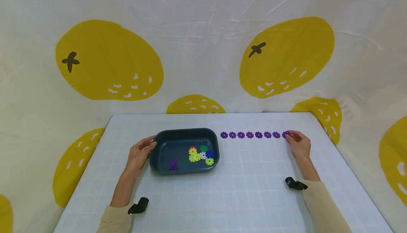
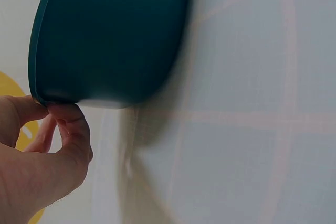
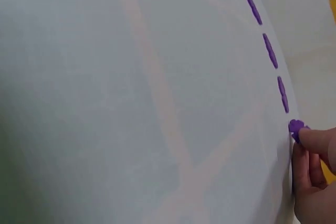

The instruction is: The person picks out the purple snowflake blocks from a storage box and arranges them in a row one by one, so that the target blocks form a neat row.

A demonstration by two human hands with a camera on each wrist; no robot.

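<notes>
My left hand [image 1: 139, 155] pinches the left rim of a dark blue-green tray [image 1: 184, 172]; the left wrist view shows thumb and fingers on the tray's edge [image 2: 33, 51]. Inside the tray lie purple flower-shaped discs [image 1: 173, 161] at the left and yellow [image 1: 192, 158], green [image 1: 204, 149], white [image 1: 203, 155], blue [image 1: 209, 154] and red ones to the right. Far to the right, my right hand [image 1: 299, 146] pinches a purple flower-shaped disc [image 3: 295, 128] between thumb and fingers. It is at the right end of a straight row of purple discs [image 1: 249, 135] on the table.
The table [image 1: 235, 197] has a pale checked cover, and its back edge runs just behind the row. A white cloth with yellow fruit prints [image 1: 203, 67] hangs behind. Each wrist carries a small black camera [image 1: 296, 184] by the beige sleeve.
</notes>
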